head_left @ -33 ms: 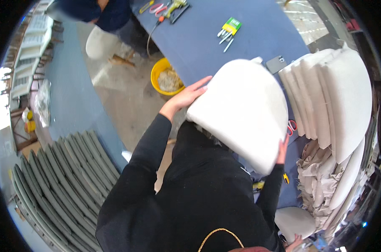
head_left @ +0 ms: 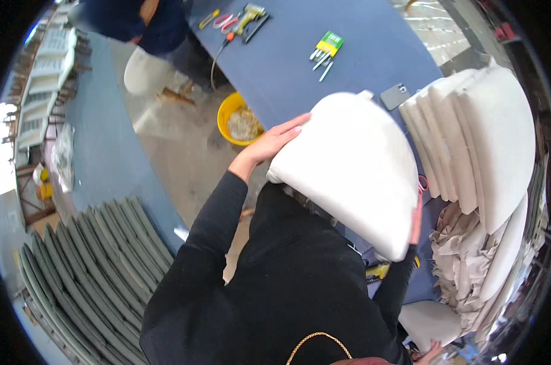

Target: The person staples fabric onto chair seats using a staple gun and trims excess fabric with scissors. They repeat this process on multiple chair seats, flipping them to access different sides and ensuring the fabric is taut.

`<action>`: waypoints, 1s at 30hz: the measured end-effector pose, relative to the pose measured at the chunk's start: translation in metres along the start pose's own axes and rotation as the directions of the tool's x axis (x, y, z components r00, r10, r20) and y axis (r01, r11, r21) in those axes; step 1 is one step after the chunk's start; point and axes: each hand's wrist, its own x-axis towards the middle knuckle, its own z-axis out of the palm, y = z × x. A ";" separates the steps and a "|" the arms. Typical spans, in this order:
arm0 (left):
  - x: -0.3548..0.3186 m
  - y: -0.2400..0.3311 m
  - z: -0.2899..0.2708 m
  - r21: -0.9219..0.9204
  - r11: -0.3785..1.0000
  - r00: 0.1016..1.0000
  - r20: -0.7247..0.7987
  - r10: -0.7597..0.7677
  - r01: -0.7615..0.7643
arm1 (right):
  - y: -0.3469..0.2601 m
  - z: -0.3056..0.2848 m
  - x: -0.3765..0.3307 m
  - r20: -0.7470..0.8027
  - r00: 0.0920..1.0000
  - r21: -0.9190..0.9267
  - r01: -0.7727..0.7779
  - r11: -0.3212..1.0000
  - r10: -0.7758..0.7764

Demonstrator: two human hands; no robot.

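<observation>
A white fabric-covered seat cushion [head_left: 348,164] with one rounded end is held tilted at the near edge of the blue-grey table, in front of my body. My left hand [head_left: 278,141] grips its left side, thumb on the top face and fingers along the edge. On the opposite side my right hand [head_left: 415,224] holds the rim, its fingers partly hidden behind the cushion. Red-handled scissors [head_left: 423,182] lie just beyond that hand, partly covered. A yellow-and-black tool [head_left: 377,271] shows beside my right forearm.
Beige seat covers or pads [head_left: 494,140] are stacked on the right, beside a phone [head_left: 395,96]. A green-yellow box [head_left: 330,42] with markers and a staple gun [head_left: 249,21] lie farther off. A yellow bucket [head_left: 223,118] stands left, and grey-green pads [head_left: 93,261] fill the lower left. Another person [head_left: 135,24] is top left.
The cushion has shifted slightly toward me and turned a little. My right hand has slid farther behind its edge, and the scissors are more covered.
</observation>
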 end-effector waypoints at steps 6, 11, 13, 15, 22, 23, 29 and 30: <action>0.020 0.132 0.019 -0.471 0.879 0.982 0.186 0.015 0.076 | -0.111 -0.082 -0.079 -0.265 0.930 -0.095 0.236 0.967 -0.253; 0.094 0.139 0.091 -0.436 0.894 0.882 0.456 0.118 0.106 | -0.173 -0.095 -0.198 -0.440 0.765 -0.300 0.367 0.880 -0.469; 0.111 0.119 0.106 -0.387 0.908 0.836 0.542 0.084 0.159 | -0.208 -0.069 -0.196 -0.367 0.725 -0.402 0.442 0.802 -0.583; 0.107 0.115 0.161 -0.165 0.983 0.849 0.528 0.016 0.085 | -0.218 -0.045 -0.213 -0.394 0.661 -0.468 0.454 0.758 -0.639; 0.085 0.043 0.210 0.272 0.961 0.554 0.795 -0.248 0.039 | -0.195 0.005 -0.257 -0.606 0.512 -0.487 0.366 0.793 -0.608; 0.084 0.032 0.206 0.322 0.946 0.523 0.800 -0.294 0.038 | -0.177 0.006 -0.270 -0.643 0.465 -0.479 0.376 0.793 -0.608; 0.083 -0.014 0.180 0.467 0.862 0.789 0.446 -0.423 0.198 | 0.085 -0.017 -0.413 -0.908 0.375 -0.095 0.251 0.963 -0.187; 0.091 -0.033 0.182 0.467 0.868 0.790 0.461 -0.404 0.171 | 0.142 -0.026 -0.468 -0.894 0.432 -0.021 0.221 0.975 -0.118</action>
